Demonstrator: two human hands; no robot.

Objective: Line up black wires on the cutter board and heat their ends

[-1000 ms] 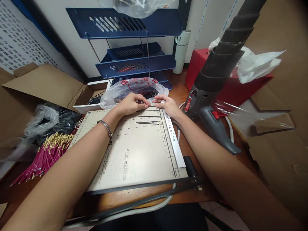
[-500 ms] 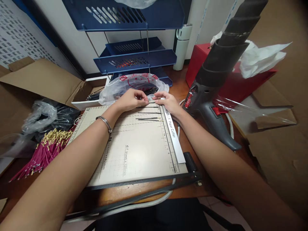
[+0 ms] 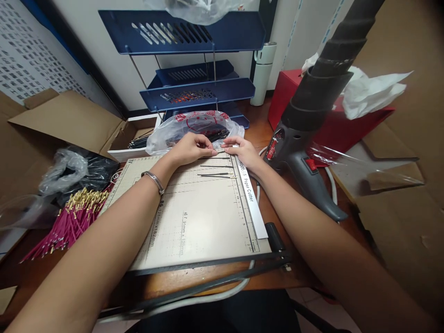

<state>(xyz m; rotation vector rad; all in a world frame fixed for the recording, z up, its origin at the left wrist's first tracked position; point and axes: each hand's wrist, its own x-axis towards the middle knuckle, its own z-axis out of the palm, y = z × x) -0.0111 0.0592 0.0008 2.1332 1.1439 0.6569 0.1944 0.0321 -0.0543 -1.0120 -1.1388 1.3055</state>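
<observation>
A cream paper cutter board (image 3: pixel 204 217) printed with grid lines lies in front of me, with several thin black wires (image 3: pixel 217 175) in a row near its right side. At the board's far edge my left hand (image 3: pixel 192 149) pinches a short black wire, mostly hidden by the fingers. My right hand (image 3: pixel 243 152), its thumb and forefinger closed, meets the other end of that wire beside the white guide strip (image 3: pixel 252 201). Just beyond both hands sits a clear plastic bag (image 3: pixel 197 126) with red print, holding more black wires.
A grey heat gun (image 3: pixel 298 134) stands right of the board, in front of a red tissue box (image 3: pixel 282 92). Magenta wires with gold ends (image 3: pixel 76 212) lie at left by an open carton (image 3: pixel 69 115). Blue tray shelves (image 3: pixel 197 95) rise behind. The cutter's black arm (image 3: pixel 208 275) runs along the near edge.
The view has tilted slightly, so everything sits a little lower. Both hands stay at the far edge of the board with their fingers nearly still.
</observation>
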